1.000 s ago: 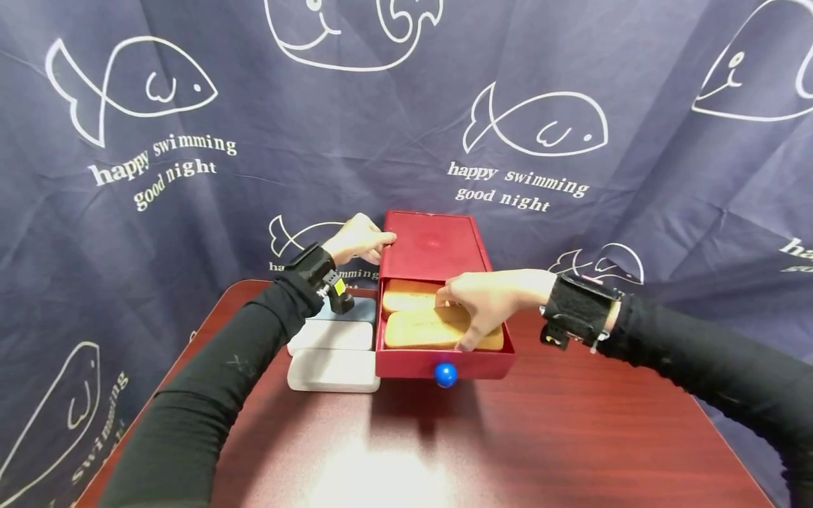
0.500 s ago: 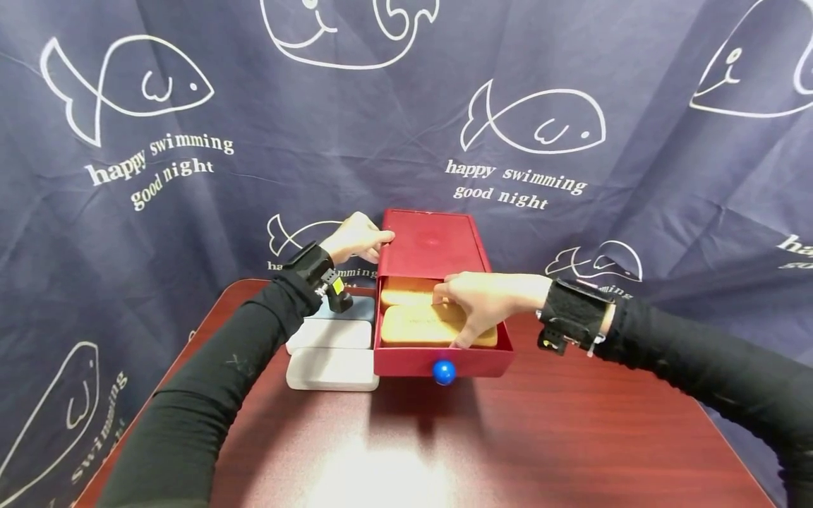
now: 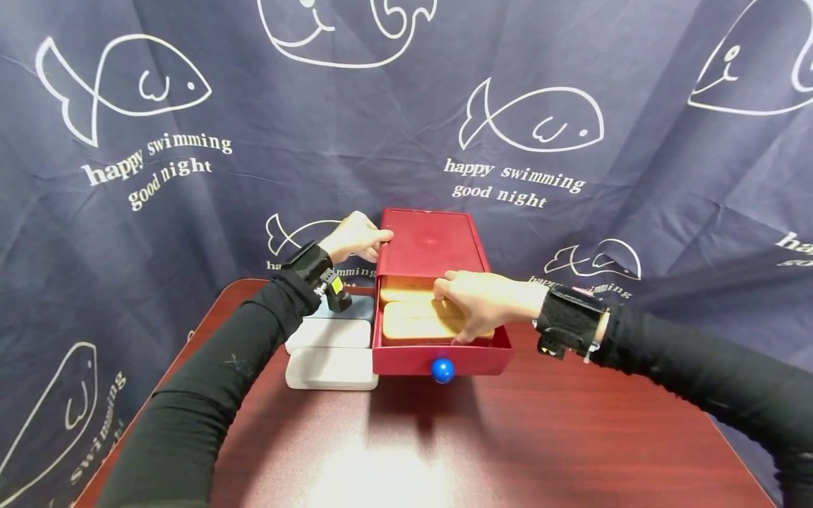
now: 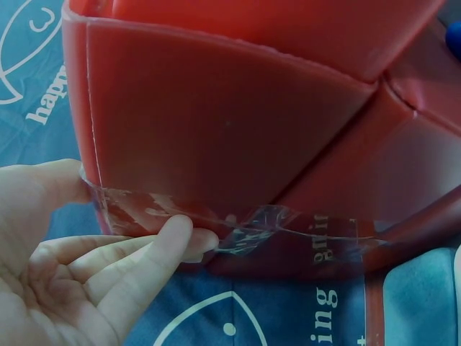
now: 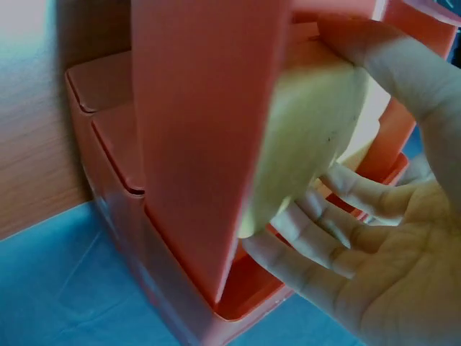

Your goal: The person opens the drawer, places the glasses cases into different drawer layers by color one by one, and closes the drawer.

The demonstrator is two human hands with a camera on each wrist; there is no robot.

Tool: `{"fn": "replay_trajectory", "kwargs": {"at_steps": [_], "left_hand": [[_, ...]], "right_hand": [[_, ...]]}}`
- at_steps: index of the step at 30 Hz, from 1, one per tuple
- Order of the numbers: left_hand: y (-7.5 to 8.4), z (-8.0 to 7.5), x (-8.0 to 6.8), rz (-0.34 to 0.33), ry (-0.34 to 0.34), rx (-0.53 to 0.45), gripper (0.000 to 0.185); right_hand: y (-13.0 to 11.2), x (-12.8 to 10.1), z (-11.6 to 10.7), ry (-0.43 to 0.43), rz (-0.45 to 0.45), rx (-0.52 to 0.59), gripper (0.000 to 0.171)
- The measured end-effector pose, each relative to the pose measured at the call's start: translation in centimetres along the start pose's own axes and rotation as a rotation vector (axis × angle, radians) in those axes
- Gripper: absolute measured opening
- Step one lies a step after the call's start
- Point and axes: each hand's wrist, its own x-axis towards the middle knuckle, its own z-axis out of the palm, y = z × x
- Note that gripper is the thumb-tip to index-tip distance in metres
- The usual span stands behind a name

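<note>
My left hand (image 3: 357,236) pinches the back left corner of a red drawer box (image 3: 435,243); in the left wrist view, its fingers lie on the clear tape along the box's edge. The box's top drawer (image 3: 406,361), with a blue ball knob (image 3: 442,370), is pulled out toward me. My right hand (image 3: 479,300) reaches into the drawer, thumb at the near side and fingers at the far side of a yellow oblong case (image 3: 413,321). In the right wrist view, the case (image 5: 310,137) sits between thumb and fingers. Behind it lies a second yellow case (image 3: 403,288), partly under the box's top.
Left of the box, two white oblong cases (image 3: 332,368) and a light blue one (image 3: 358,307) lie side by side. The box stands at the back of a reddish wooden table (image 3: 540,423). A dark blue curtain (image 3: 356,141) with fish drawings hangs behind.
The front yellow case has shifted slightly left within the drawer, with my right hand on it. My left hand stays on the box corner. The head view has drifted a little.
</note>
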Motion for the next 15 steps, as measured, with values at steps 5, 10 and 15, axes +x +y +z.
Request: {"fn": "replay_trajectory", "kwargs": {"at_steps": [5, 10, 15], "left_hand": [[0.08, 0.01, 0.06, 0.0, 0.003, 0.005, 0.025], [0.12, -0.04, 0.1, 0.0, 0.005, 0.007, 0.023], [0.13, 0.04, 0.15, -0.006, 0.003, 0.011, 0.024]], "right_hand": [[0.1, 0.0, 0.45, 0.036, -0.014, -0.048, 0.062], [-0.08, -0.04, 0.6, 0.07, -0.02, -0.105, 0.061], [-0.25, 0.09, 0.73, 0.064, -0.008, -0.133, 0.059]]}}
